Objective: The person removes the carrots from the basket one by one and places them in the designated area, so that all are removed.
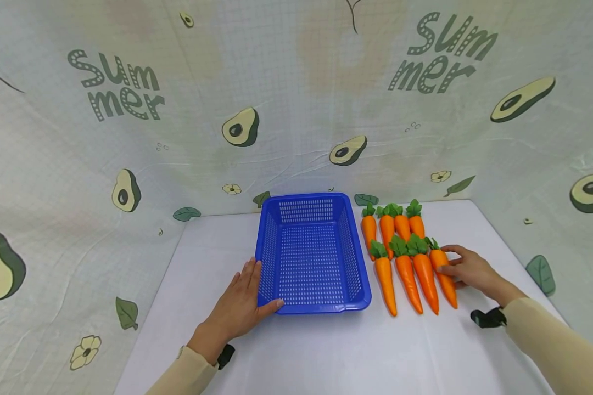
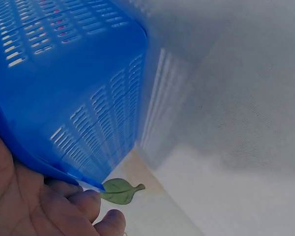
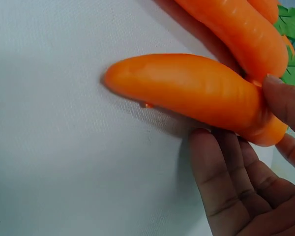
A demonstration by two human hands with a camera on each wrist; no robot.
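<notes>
A blue plastic basket (image 1: 308, 258) with slotted walls stands on the white table. At its near left corner lies my left hand (image 1: 239, 299), fingers straight along the left rim and thumb over the front rim. The left wrist view shows the palm and fingers (image 2: 64, 206) right at the basket's rim (image 2: 44, 169). On the right, my right hand (image 1: 471, 270) holds the rightmost carrot (image 1: 445, 277) of the front row. In the right wrist view its thumb is on top of this carrot (image 3: 187, 88) and the other fingers (image 3: 211, 167) reach along its side.
Several more orange carrots with green tops (image 1: 407, 274) lie in two rows right of the basket, the back row (image 1: 387, 225) partly covered by the front one. A patterned cloth (image 1: 296, 109) hangs behind the table and at both sides.
</notes>
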